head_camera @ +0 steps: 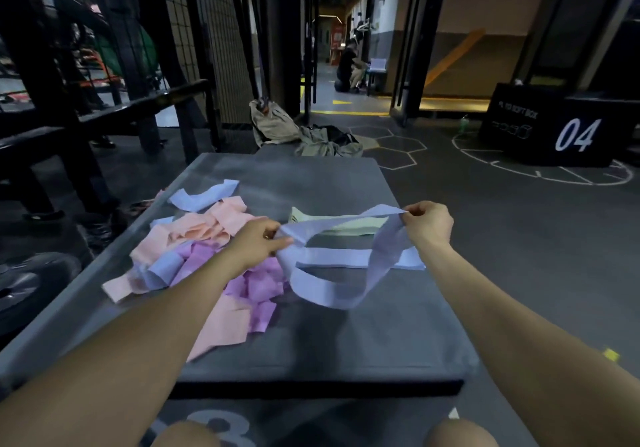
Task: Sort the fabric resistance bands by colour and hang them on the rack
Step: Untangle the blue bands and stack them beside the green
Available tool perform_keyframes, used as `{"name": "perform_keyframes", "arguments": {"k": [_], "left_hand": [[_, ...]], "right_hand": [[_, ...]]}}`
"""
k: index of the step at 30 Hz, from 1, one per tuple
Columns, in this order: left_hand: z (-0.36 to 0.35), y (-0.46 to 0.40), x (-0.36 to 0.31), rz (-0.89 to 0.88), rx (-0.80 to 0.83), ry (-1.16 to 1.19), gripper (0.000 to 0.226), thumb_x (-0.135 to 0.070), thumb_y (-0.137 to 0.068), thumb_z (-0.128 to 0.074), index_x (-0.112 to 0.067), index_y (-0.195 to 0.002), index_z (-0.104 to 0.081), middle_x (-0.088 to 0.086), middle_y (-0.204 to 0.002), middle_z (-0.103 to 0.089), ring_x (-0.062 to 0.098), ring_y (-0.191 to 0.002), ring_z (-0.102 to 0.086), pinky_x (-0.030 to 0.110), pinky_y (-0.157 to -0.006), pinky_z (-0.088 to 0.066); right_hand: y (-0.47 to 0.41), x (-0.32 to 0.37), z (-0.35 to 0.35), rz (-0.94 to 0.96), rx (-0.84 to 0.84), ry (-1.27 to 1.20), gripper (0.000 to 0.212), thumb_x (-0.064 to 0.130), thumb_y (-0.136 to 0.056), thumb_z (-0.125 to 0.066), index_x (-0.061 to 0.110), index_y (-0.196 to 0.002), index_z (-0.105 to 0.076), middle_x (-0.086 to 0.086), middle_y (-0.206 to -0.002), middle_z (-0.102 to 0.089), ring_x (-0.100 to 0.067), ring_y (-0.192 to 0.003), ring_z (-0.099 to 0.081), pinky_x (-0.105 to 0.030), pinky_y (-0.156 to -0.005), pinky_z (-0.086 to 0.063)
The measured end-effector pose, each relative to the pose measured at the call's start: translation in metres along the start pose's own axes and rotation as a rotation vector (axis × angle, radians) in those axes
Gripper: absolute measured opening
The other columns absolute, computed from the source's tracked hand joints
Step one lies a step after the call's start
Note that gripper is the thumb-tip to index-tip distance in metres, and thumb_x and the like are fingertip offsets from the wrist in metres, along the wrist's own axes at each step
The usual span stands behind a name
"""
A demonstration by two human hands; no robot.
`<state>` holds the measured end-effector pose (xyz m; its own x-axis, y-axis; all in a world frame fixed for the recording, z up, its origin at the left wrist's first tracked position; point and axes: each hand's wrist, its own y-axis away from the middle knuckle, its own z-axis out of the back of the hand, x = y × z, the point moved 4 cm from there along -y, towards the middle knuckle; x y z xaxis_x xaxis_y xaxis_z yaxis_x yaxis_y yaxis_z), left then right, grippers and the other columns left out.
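From my head camera, looking down, I hold a pale blue band (346, 259) stretched between both hands above the grey desk (346, 335). My left hand (258, 242) pinches one end of the loop between thumb and fingers, and my right hand (429, 221) pinches the other end, fingers curled round the fabric. The middle of the band sags and twists, and its lower loop rests on the desk. Just behind it lies a pale green band (346, 226), flat on the desk by itself. To my left is the unsorted heap (204, 259), a tangle of peach, purple and more blue bands lying over one another, with one blue band (204, 195) at its far edge.

The band looks light, soft and limp; I judge it will flop and twist wherever I do not hold it, so it is best taken at two opposite points of the loop and kept open, as I have it now. The fabric looks matt enough not to slip from a light pinch. Pulling one from the heap may drag its neighbours along.

I judge the sorting barely begun. Dark metal frames (114, 100) stand off to the left, but I cannot tell which rack the bands should hang on
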<state>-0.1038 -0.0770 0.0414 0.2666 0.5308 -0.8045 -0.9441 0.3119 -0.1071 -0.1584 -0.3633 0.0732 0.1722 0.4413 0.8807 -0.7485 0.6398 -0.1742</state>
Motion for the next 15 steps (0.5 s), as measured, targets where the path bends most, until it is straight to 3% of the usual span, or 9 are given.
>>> {"name": "perform_keyframes", "arguments": {"k": [2,6,8,10,13,15], "left_hand": [[0.003,-0.006,0.007,0.067,-0.149,0.130,0.018,-0.011,-0.084,-0.067,0.006,-0.090,-0.063,0.007,-0.086,-0.055,0.017,-0.078,-0.051,0.028,-0.069,-0.049],[0.011,-0.011,0.016,0.169,-0.434,-0.006,0.013,-0.006,-0.084,-0.062,-0.001,-0.094,-0.067,0.011,-0.091,-0.065,0.025,-0.083,-0.058,0.025,-0.072,-0.042],[0.011,-0.014,0.019,0.194,-0.476,-0.013,0.012,-0.004,-0.086,-0.057,-0.001,-0.094,-0.064,0.014,-0.099,-0.066,0.033,-0.086,-0.062,0.029,-0.071,-0.048],[0.006,-0.014,0.021,0.235,-0.499,0.057,0.013,0.000,-0.087,-0.050,-0.001,-0.095,-0.061,0.011,-0.104,-0.063,0.035,-0.079,-0.062,0.030,-0.056,-0.055],[-0.001,-0.016,0.023,0.324,-0.521,0.125,0.020,0.002,-0.089,-0.047,-0.002,-0.101,-0.062,0.008,-0.099,-0.059,0.029,-0.065,-0.058,0.025,-0.038,-0.049],[-0.004,-0.019,0.030,0.393,-0.531,0.188,0.017,0.000,-0.087,-0.052,0.000,-0.099,-0.065,0.011,-0.097,-0.063,0.026,-0.065,-0.059,0.022,-0.044,-0.052]], "right_hand": [[0.004,-0.006,-0.001,0.059,0.029,0.083,0.014,0.003,-0.085,-0.056,0.002,-0.091,-0.069,-0.009,-0.084,-0.062,-0.024,-0.077,-0.054,-0.025,-0.068,-0.041],[0.009,-0.017,-0.006,0.210,0.111,0.348,0.017,0.005,-0.082,-0.050,0.004,-0.082,-0.067,-0.015,-0.084,-0.067,-0.035,-0.075,-0.060,-0.031,-0.062,-0.045],[0.011,-0.020,-0.011,0.263,0.147,0.500,0.019,0.006,-0.083,-0.045,0.006,-0.087,-0.064,-0.015,-0.088,-0.065,-0.036,-0.075,-0.059,-0.030,-0.060,-0.042],[0.014,-0.021,-0.017,0.292,0.170,0.603,0.019,0.008,-0.086,-0.041,0.007,-0.095,-0.058,-0.015,-0.093,-0.063,-0.036,-0.077,-0.056,-0.031,-0.063,-0.040],[0.016,-0.028,-0.028,0.239,0.219,0.615,0.021,0.008,-0.090,-0.037,0.007,-0.104,-0.052,-0.015,-0.099,-0.058,-0.036,-0.083,-0.052,-0.033,-0.071,-0.038],[0.016,-0.034,-0.033,0.226,0.277,0.583,0.018,0.011,-0.092,-0.037,0.006,-0.102,-0.052,-0.013,-0.095,-0.055,-0.033,-0.081,-0.048,-0.032,-0.070,-0.036]]}}
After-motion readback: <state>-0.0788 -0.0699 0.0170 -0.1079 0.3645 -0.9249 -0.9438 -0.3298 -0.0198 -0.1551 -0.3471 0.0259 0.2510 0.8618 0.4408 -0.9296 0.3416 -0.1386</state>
